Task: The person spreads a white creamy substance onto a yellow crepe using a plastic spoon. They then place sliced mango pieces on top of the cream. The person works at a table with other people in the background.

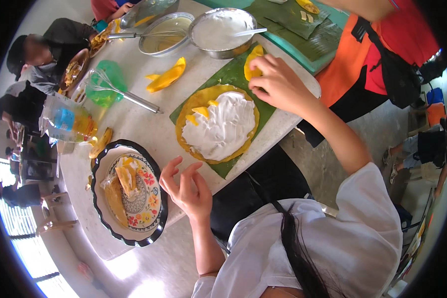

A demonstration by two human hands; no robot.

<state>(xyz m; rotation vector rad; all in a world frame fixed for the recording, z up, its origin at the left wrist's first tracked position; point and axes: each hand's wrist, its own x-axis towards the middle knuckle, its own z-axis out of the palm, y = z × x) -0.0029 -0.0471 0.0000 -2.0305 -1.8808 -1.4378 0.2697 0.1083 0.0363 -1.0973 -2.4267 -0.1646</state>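
Note:
A round yellow crepe [189, 142], spread with white cream [218, 126], lies on a green banana leaf [223, 172]. Several small mango pieces [200, 111] sit on the cream's upper left. Beyond the crepe, a mango slice [252, 69] rests on the leaf; the curled fingers of my right hand [279, 82] are at its right side. Whether they pinch a piece is hidden. My left hand [187, 191] is raised by the table's near edge, fingers apart and holding nothing, between the crepe and an oval black-rimmed dish [99, 208] with rolled crepes [126, 179].
At the back stand a metal bowl of white cream [218, 32] with a spatula and a bowl of pale batter [166, 35] with a whisk. Another whisk [126, 94], a mango piece [168, 75], a plastic bottle [67, 119] and a peel [102, 143] lie leftward. People surround the table.

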